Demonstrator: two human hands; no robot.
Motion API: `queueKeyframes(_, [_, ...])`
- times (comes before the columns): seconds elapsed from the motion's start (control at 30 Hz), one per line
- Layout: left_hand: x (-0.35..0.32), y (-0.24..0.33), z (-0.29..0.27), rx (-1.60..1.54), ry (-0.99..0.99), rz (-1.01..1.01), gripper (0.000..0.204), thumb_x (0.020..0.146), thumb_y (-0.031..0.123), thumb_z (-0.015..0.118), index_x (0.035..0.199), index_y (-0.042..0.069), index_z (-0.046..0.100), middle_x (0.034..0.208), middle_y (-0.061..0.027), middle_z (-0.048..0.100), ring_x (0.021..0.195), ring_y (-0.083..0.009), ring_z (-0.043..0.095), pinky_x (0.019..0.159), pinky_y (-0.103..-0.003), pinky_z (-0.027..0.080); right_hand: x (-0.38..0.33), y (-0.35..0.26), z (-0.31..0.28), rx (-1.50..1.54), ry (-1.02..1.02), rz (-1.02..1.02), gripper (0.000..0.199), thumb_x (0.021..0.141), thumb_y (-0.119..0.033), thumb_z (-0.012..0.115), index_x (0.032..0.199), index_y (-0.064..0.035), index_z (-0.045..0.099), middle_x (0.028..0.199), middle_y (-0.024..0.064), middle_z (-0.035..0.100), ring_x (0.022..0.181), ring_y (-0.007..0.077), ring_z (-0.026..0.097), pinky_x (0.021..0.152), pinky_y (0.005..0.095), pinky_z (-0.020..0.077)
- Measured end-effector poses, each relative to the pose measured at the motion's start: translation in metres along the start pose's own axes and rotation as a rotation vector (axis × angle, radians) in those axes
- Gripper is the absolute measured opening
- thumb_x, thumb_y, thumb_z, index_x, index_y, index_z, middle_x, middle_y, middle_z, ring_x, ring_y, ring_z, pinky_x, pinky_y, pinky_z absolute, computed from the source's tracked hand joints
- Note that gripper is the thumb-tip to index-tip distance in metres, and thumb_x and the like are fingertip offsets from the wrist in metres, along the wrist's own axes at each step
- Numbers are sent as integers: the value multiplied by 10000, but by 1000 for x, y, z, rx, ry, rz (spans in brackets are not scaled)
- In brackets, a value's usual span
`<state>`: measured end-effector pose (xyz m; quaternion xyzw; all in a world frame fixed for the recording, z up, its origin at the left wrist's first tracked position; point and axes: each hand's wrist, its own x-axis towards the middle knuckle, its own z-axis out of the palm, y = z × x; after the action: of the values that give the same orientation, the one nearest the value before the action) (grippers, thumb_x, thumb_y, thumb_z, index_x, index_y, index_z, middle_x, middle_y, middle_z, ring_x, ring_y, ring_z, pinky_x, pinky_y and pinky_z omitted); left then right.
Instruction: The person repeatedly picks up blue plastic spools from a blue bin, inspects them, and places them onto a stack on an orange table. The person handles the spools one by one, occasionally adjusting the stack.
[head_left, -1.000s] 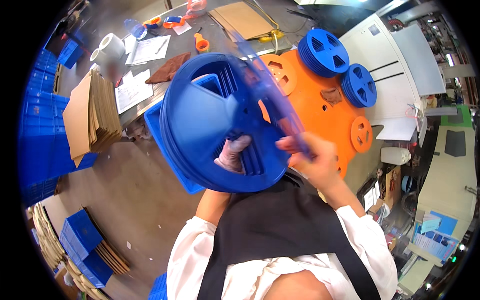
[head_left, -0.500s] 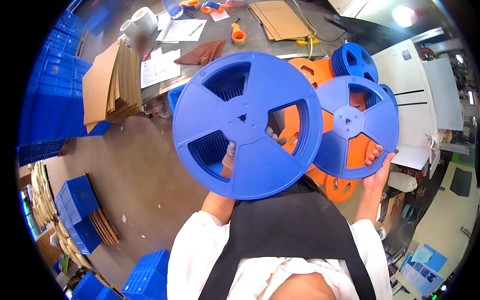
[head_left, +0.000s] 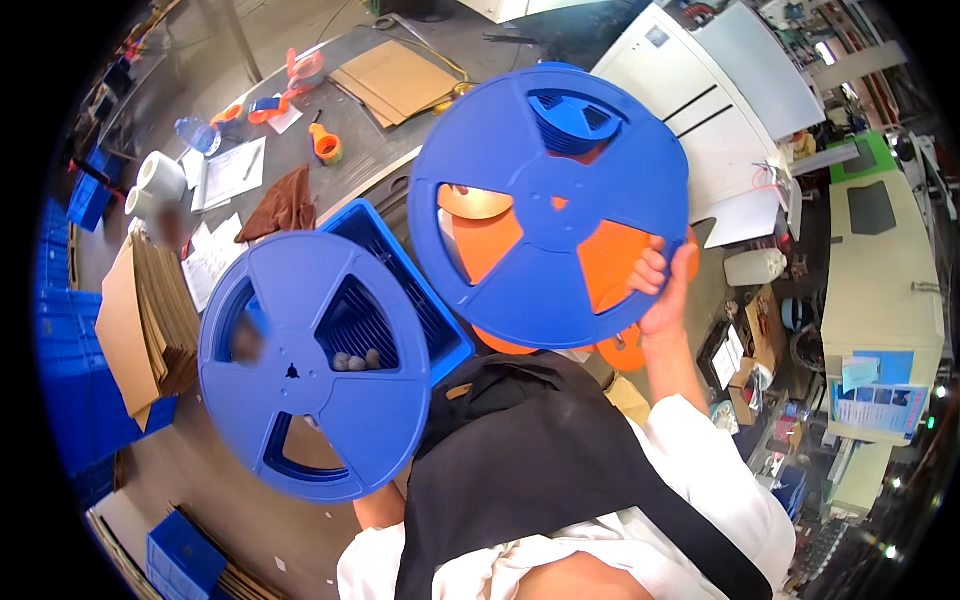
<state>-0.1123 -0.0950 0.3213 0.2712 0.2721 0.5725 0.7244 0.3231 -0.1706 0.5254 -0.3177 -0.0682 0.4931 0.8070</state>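
My left hand point(head_left: 356, 361) is closed on a stack of large blue reels point(head_left: 375, 432) at the left. Its grey-covered fingertips show through one window of the stack; the rest of that hand is mostly hidden. Higher up on the right, my right hand point(head_left: 663, 292) grips a blue reel point(head_left: 500, 130) by its lower right rim, bare fingers curled through a window and the thumb outside. Behind this reel lie orange reels point(head_left: 620, 350), partly seen through its windows. Between the two blue loads stands a blue bin point(head_left: 452, 352), partly covered by the left stack.
A grey table point(head_left: 375, 150) carries an orange tape dispenser point(head_left: 325, 146), a brown cloth point(head_left: 280, 207), papers point(head_left: 230, 175) and flat cardboard point(head_left: 393, 82). Upright cardboard sheets point(head_left: 140, 325) stand at the left. A white cabinet point(head_left: 665, 85) rises at the far right.
The view has turned rightward. The left stack has moved left and down, away from the right reel. The right reel is now higher and looks larger; the blue bin has come into fuller view.
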Motion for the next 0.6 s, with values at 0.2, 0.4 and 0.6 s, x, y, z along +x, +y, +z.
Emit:
queueKeyframes(0.2, [0,25,21,-358,48,-298,643,871,442,653,1346,45,478,1277,-142,547,1261,-289,493,1164,-477,271,4,14,12,-79,-74,64,562,922,-571,521,1076,-34,581,755,-5,565,617,86,510,525,205,418])
queueKeyframes(0.4, [-7,26,18,-430,78,-378,640,863,414,678,1348,45,480,1304,-145,543,1250,-290,505,1150,-460,310,3,25,24,111,-268,210,512,932,-511,553,1068,-18,574,770,19,577,629,104,538,523,223,458])
queueKeyframes(0.6, [-5,21,29,-472,69,-442,638,858,392,695,1349,45,481,1321,-146,541,1241,-291,513,1138,-448,339,-18,109,57,-676,-53,76,518,973,-450,528,1239,-6,555,1224,157,592,1135,286,591,969,411,473])
